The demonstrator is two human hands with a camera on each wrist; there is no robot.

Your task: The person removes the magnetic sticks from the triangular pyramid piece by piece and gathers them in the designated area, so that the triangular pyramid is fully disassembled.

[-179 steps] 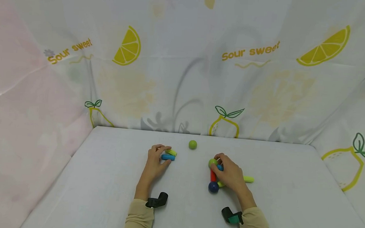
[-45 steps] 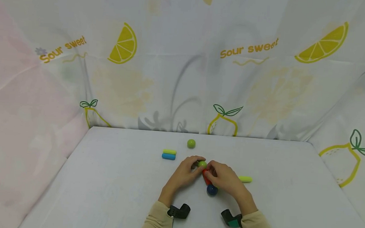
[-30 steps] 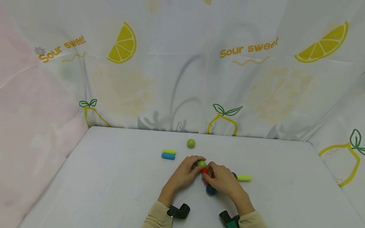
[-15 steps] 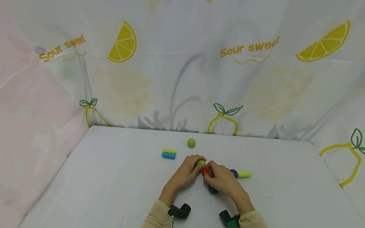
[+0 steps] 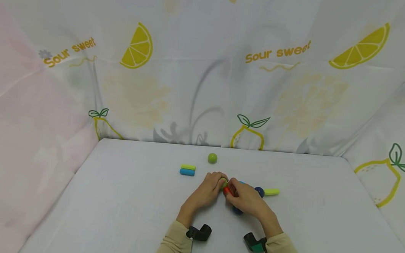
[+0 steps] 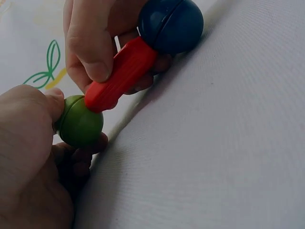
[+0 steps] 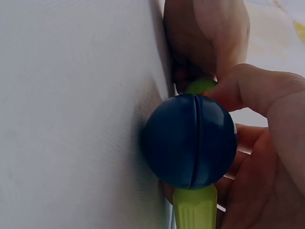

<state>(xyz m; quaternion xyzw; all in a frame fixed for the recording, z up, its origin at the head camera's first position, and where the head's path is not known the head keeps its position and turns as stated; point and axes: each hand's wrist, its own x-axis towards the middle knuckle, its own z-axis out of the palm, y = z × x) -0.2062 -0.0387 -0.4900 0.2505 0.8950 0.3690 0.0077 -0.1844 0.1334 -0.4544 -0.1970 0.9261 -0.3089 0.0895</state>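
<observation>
My left hand grips a green ball between thumb and fingers. A ribbed red rod runs from that ball to a dark blue ball. My right hand pinches the red rod, thumb on one side. A yellow-green rod meets a dark blue ball in the right wrist view. Beyond the right hand in the head view, another dark blue ball touches a yellow-green rod. A bit of blue rod shows above the right hand; the rest is hidden.
On the white table, a short yellow-green rod and a blue rod lie side by side, left of the hands. A loose green ball sits near the back edge. A printed cloth hangs behind.
Since six seconds ago, my left hand has left the two rods and taken the green ball. Lately the far dark blue ball and blue rod have come into view from behind my right hand.
</observation>
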